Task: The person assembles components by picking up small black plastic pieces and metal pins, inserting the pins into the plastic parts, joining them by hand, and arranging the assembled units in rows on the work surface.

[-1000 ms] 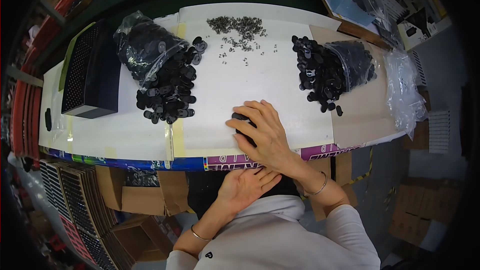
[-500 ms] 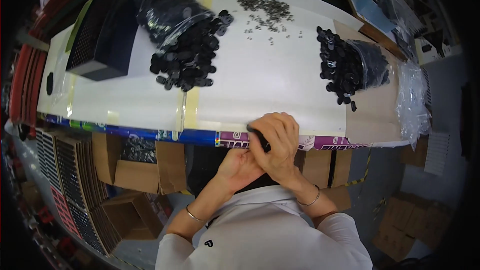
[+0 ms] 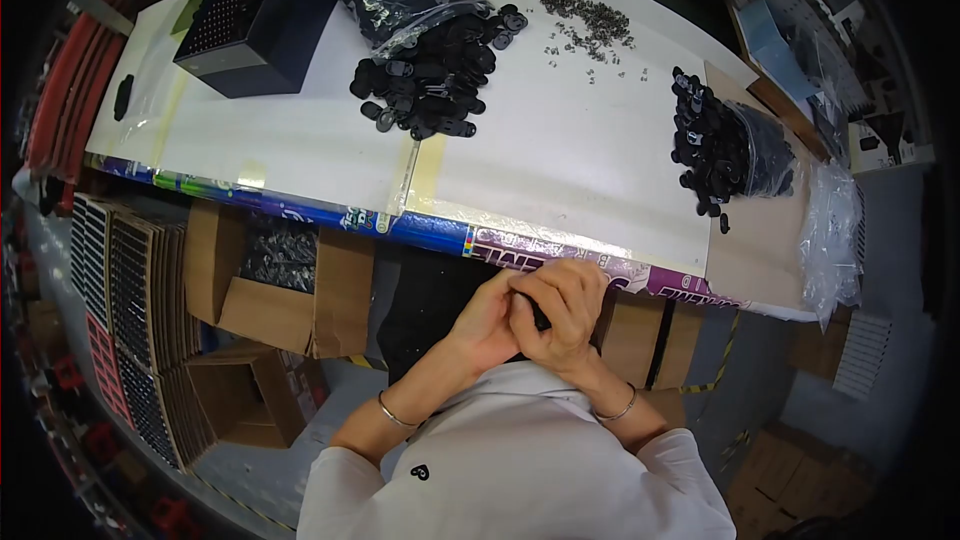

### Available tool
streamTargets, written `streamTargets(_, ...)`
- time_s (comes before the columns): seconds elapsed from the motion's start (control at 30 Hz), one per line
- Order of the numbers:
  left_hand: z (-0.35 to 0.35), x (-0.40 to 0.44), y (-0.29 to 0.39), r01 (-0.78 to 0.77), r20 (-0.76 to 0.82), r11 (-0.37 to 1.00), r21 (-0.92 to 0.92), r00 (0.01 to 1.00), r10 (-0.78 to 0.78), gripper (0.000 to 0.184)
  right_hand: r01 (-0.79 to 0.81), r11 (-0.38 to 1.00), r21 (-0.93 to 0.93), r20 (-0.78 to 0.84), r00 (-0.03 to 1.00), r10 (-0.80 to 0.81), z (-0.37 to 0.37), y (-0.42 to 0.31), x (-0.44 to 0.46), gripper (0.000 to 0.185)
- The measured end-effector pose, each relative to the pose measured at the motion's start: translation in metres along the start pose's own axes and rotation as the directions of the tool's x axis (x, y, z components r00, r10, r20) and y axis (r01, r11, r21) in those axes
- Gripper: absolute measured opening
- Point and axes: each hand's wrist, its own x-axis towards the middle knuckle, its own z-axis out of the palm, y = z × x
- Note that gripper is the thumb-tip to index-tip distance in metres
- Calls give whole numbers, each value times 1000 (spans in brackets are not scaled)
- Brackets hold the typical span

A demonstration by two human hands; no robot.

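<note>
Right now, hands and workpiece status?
Left hand, right hand together by table edge. Black piece in their grasp, mostly hidden. Nothing seen in the way.

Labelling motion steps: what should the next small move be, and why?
Probably steady the black piece with the left hand while the right hand adjusts its grip. The hands are together at the table's near edge, with the piece showing between them, mostly covered. How the left hand bears on it is hidden.
</note>
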Motion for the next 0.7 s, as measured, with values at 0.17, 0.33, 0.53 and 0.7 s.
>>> streamTargets(0.17,13,-10,-12,-2,-143,1000,-2,990,1,30,59,996,65,15,998,-60,-1,-2,-18,21)
streamTargets(0.33,6,-52,-23,-79,-139,996,38,987,84,51,238,960,146,-14,971,-238,-2,-24,-16,17)
streamTargets(0.53,115,-92,29,-394,28,883,255,916,400,37,526,796,301,-230,850,-474,34,-58,92,22)
streamTargets(0.7,221,-105,138,-688,335,648,326,725,601,33,704,573,419,-440,710,-550,94,-100,258,20)
